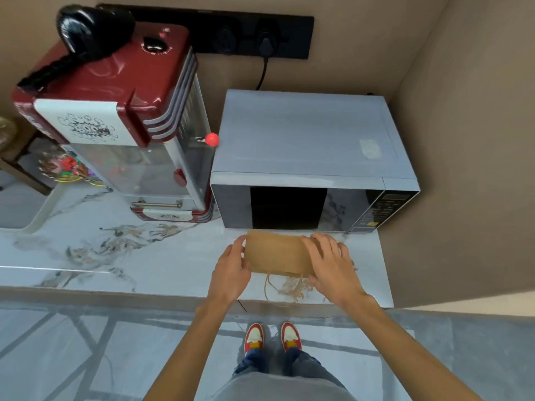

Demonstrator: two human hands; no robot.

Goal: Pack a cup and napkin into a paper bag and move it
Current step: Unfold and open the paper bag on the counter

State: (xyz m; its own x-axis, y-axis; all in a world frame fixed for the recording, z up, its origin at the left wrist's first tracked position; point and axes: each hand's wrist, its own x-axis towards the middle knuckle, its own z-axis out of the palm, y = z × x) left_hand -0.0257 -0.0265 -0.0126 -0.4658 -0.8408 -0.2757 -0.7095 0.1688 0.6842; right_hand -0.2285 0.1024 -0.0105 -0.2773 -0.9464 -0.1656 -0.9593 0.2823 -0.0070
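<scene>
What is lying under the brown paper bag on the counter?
The paper bag lies flat on the marble counter, held by the left hand and right hand. Its string handles stick out below. Anything beneath is covered.

Legible text: one item. White front panel of the red popcorn machine: comic-burst graphic lettered "BOOM", black outline on white. Lower drawer plate of the same machine: a printed mark, too blurred to read. Microwave control panel: rows of button legends, too small to read.
</scene>
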